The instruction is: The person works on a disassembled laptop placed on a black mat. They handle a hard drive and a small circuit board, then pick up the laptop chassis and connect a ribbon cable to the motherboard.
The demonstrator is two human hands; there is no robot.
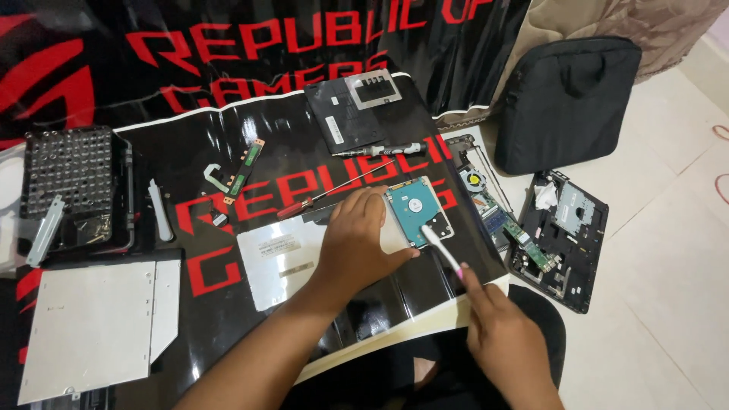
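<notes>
Hard drive (416, 211), round white label: L hand (354, 241) flat steadying; R hand (507, 340) gripping white brush (443, 252).

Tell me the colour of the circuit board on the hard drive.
Teal blue-green; the hard drive's circuit board shows best in the head view.

Counted, with places given from the hard drive (416, 212):

- Hard drive: one, circuit side up.
- Hands: two, the left hand (355, 244) touching the drive's left edge, the right hand (507, 343) below and right of it.
- Toothbrush (443, 251): one, white, its head on the drive.
- Screwdrivers: two, a red-handled one (331, 193) to the left, a black-handled one (380, 149) above.
- Optical drive (99, 323): one, far left.
- Screwdriver bit case (72, 186): one, far left.
- Laptop bag (566, 99): one, upper right.
- Laptop base (560, 239): one, right.
- Access cover (345, 114): one, above.
</notes>
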